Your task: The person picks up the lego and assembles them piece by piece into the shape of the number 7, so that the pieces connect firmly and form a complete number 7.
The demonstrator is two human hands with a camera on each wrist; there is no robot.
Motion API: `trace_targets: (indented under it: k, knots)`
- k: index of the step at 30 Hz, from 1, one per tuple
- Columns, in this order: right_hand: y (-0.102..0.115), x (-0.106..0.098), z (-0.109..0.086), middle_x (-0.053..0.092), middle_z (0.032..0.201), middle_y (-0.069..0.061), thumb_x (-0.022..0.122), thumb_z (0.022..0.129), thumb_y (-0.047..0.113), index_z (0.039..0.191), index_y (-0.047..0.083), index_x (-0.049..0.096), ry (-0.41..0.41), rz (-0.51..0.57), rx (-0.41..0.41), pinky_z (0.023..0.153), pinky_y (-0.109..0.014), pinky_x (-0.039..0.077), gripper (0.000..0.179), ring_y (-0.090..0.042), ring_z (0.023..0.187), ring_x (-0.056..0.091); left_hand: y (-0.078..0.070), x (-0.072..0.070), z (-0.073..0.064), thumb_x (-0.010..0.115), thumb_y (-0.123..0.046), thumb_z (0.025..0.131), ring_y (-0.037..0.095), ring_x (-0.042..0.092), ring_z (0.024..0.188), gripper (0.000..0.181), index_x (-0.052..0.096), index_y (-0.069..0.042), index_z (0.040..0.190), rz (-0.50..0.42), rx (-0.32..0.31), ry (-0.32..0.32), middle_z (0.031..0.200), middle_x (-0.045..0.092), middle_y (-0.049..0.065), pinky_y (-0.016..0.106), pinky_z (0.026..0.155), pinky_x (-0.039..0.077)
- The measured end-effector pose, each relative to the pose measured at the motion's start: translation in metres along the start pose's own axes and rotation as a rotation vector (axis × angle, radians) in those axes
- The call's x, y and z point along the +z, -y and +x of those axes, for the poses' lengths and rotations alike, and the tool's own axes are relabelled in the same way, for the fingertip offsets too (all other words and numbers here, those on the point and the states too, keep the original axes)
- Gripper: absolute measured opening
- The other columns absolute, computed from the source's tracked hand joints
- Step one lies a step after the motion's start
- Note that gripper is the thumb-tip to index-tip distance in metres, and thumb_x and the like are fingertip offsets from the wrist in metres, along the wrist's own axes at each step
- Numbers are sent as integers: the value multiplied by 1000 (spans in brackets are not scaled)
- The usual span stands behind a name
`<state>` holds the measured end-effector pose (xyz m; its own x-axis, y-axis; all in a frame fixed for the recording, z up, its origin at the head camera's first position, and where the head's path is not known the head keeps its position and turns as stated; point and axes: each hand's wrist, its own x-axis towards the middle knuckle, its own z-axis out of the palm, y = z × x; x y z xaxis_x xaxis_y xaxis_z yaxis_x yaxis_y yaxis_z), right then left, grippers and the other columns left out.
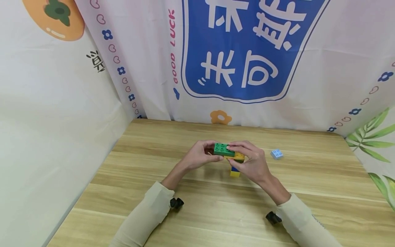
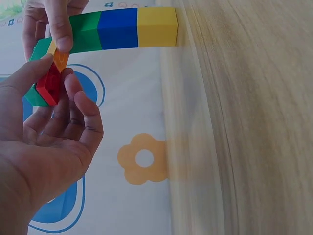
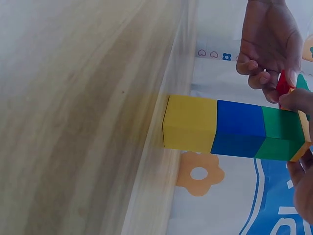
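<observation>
A tower of toy building blocks stands upright on the table, with a yellow block lowest, a blue block above it and a green block over that. An orange block lies across the top and reaches out to the left. On it sits a long green block. Below the overhang is a red block. My left hand pinches the red block at the overhanging end. With thumb and fingers, my right hand grips the top at the orange block, fingertips on the long green block.
A light blue block lies on the wooden table to the right of the right hand. Printed cloth hangs along the back edge and sides. Black wrist devices show at both sleeves.
</observation>
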<state>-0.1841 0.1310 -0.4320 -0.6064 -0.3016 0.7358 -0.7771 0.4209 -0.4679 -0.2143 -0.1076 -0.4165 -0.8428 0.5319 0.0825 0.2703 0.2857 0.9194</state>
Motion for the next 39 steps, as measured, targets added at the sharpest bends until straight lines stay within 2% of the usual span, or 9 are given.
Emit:
trace_targets:
  k: [5, 12, 23, 27, 34, 39]
  knots:
    - [-1, -2, -1, 77, 121, -14, 93, 74, -6, 114, 5, 82, 22, -22, -12, 100, -6, 49, 42, -33, 110, 74, 1, 0, 1, 82, -14, 96, 13, 64, 83, 32, 73, -3, 125, 3, 17, 8, 105, 76, 13, 22, 71, 54]
    - [-1, -11, -4, 76, 125, -14, 92, 76, -2, 117, 5, 81, 49, -14, 10, 102, -7, 49, 43, -34, 115, 74, 2, -2, 2, 82, -15, 96, 13, 64, 85, 33, 73, -3, 126, -2, 0, 16, 106, 75, 12, 23, 73, 55]
    - [-14, -33, -12, 78, 120, -14, 95, 72, -3, 113, 5, 82, 1, -20, 39, 100, -8, 50, 43, -33, 109, 75, 0, -2, 1, 83, -15, 95, 15, 62, 84, 36, 73, -4, 127, 4, -43, 1, 104, 75, 10, 22, 71, 52]
    - [-19, -42, -16, 79, 120, -11, 94, 73, 0, 113, 8, 82, -19, -28, 74, 99, -8, 51, 42, -26, 111, 76, 0, -1, 1, 83, -14, 94, 15, 62, 84, 35, 73, -5, 126, 2, -47, 0, 103, 75, 10, 22, 70, 51]
    - [-30, -56, -25, 80, 121, -9, 92, 75, -1, 115, 7, 82, -57, -47, 121, 89, -10, 54, 42, -2, 108, 71, 0, -1, 1, 83, -14, 94, 14, 62, 85, 36, 73, -5, 127, -6, -55, 2, 105, 75, 9, 22, 71, 51]
    - [-40, -68, -31, 79, 123, -10, 91, 78, 0, 119, 6, 81, -34, -100, 159, 88, -9, 53, 42, 3, 111, 67, 0, -1, 2, 84, -14, 94, 15, 62, 85, 36, 73, -5, 127, -7, -50, 4, 105, 75, 10, 22, 71, 51]
